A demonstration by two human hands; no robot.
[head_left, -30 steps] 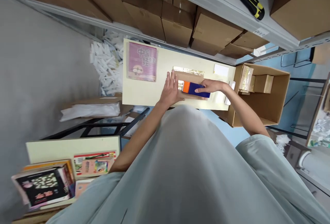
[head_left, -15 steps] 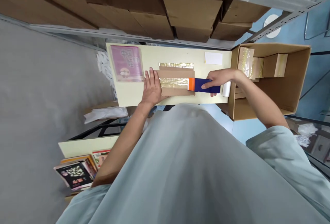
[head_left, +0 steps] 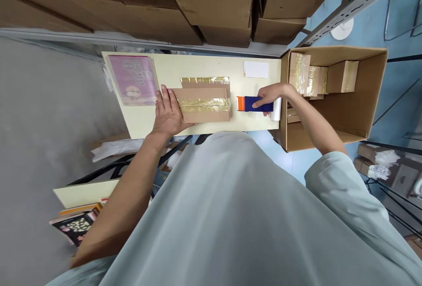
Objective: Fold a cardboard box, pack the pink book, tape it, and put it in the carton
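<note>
A flat brown cardboard parcel (head_left: 204,106) with a strip of shiny tape along it lies in the middle of the pale yellow table (head_left: 198,68). My left hand (head_left: 169,112) rests flat against the parcel's left end, fingers stretched out. My right hand (head_left: 271,95) grips a blue and orange tape dispenser (head_left: 251,103), which sits on the table just right of the parcel and apart from it. A second taped cardboard piece (head_left: 204,81) lies right behind the parcel.
A pink book (head_left: 133,79) lies at the table's left end and a white label (head_left: 256,69) at the back right. An open carton (head_left: 332,97) holding taped parcels stands to the right. Shelves of brown boxes (head_left: 211,0) run behind. Books (head_left: 77,222) sit lower left.
My right hand drew the tape dispenser rightward along the parcel and off its right end, leaving a strip of tape. My left hand stayed at the parcel's left end. The view tilted down.
</note>
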